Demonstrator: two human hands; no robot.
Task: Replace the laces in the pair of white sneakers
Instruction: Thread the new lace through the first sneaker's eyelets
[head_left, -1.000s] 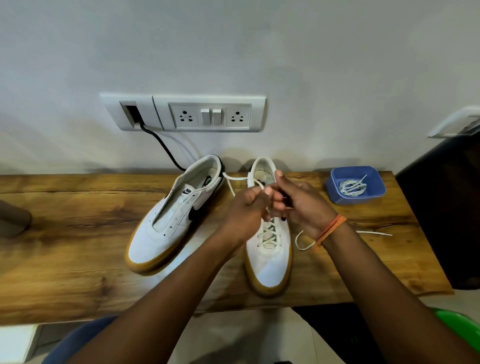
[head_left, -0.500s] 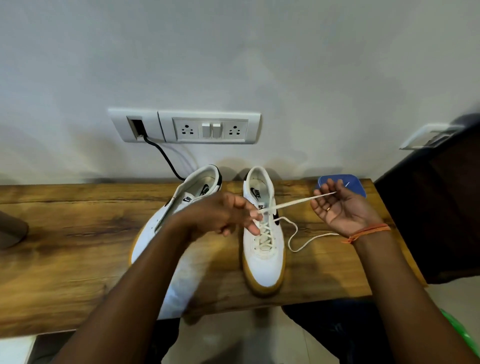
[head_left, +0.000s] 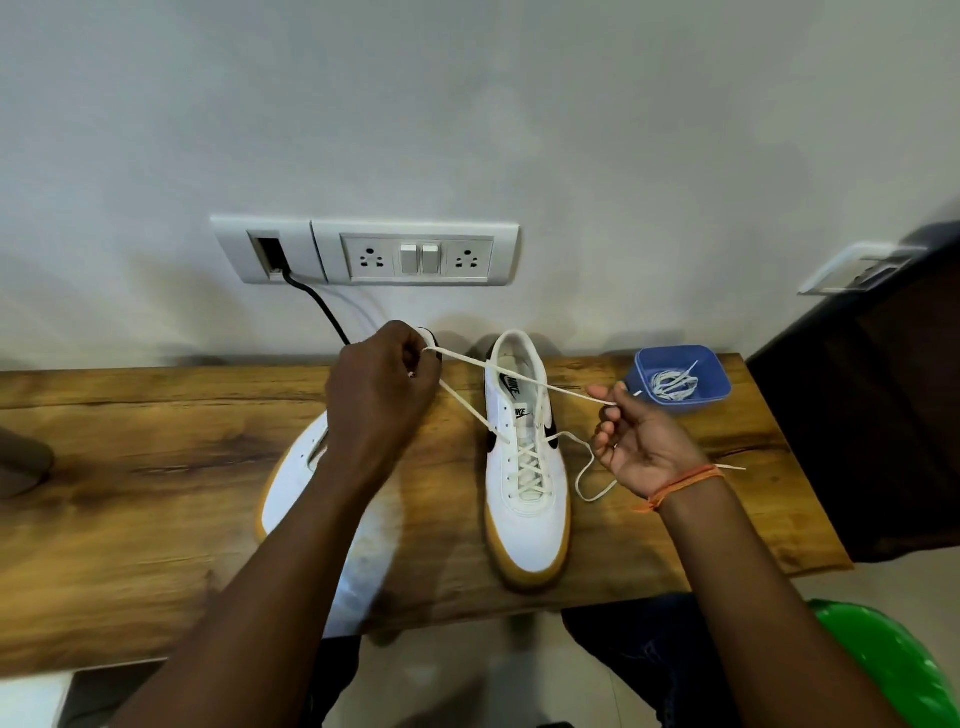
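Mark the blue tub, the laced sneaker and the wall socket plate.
blue tub (head_left: 719, 376): head view, right wall.
laced sneaker (head_left: 530, 535): head view, white toe.
wall socket plate (head_left: 415, 228): head view, upper edge.

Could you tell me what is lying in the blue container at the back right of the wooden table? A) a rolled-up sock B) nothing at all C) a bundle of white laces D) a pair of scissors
C: the blue container holds a loose bundle of white laces, apart from the lace that the hands are pulling through the right sneaker.
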